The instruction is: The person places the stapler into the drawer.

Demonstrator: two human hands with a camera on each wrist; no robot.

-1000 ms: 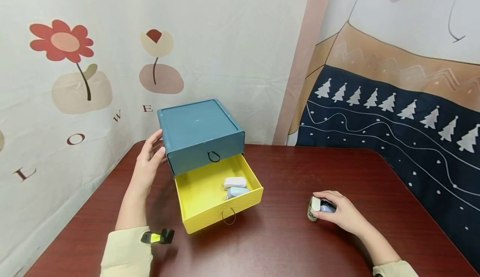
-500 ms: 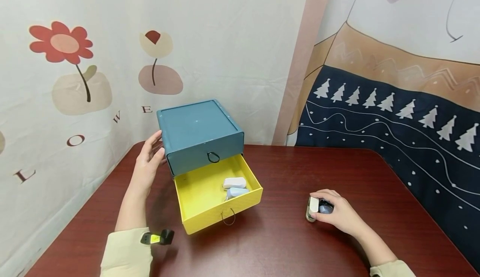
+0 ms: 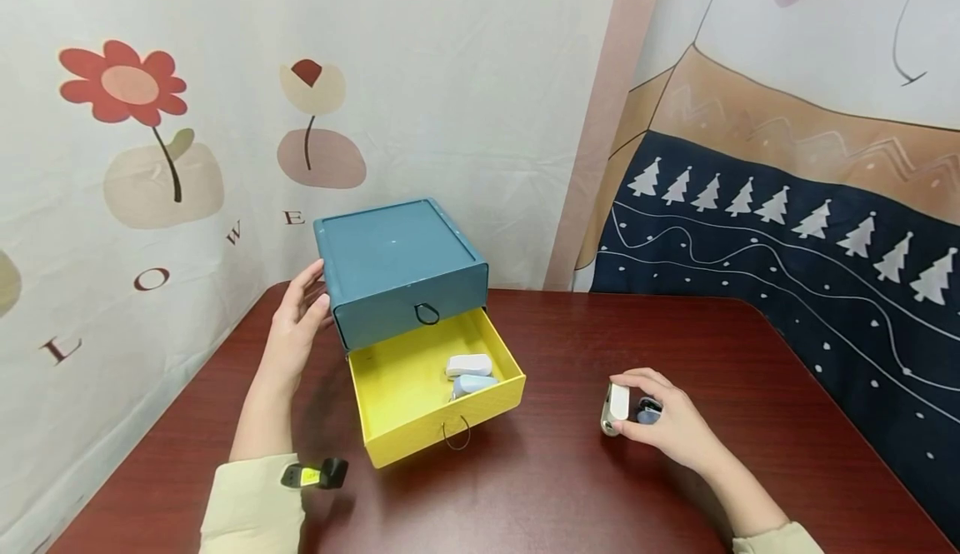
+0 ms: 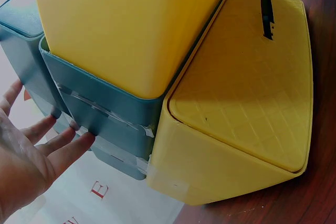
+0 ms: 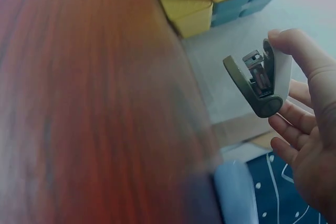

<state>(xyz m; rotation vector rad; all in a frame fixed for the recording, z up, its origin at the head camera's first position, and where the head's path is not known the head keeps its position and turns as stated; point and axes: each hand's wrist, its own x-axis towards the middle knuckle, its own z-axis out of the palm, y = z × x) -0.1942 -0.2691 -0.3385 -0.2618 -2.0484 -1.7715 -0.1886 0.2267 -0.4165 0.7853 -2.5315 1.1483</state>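
In my right hand (image 3: 675, 425) a small stapler (image 3: 617, 404) with a white top and olive-green base is pinched between thumb and fingertips. The right wrist view shows the stapler (image 5: 282, 72) with its arms spread apart and the metal staple channel showing. A blue and dark stapler-like object (image 3: 648, 412) sits on the table just beyond the held one, partly hidden by the hand. My left hand (image 3: 295, 325) rests its extended fingers against the left side of a teal drawer box (image 3: 397, 250). Below the teal drawer, a yellow drawer (image 3: 397, 379) stands pulled out.
Inside the yellow drawer lie a white stapler-like object (image 3: 469, 365) and a light-blue one (image 3: 474, 384), side by side near the right wall. A thin loop handle (image 3: 457, 435) hangs on the drawer front. The dark red table (image 3: 570, 471) meets a printed curtain (image 3: 465, 79) behind.
My right hand has lifted the white and olive stapler slightly and moved it left, apart from the blue object, which stays on the table. The left hand and the drawers have not moved.
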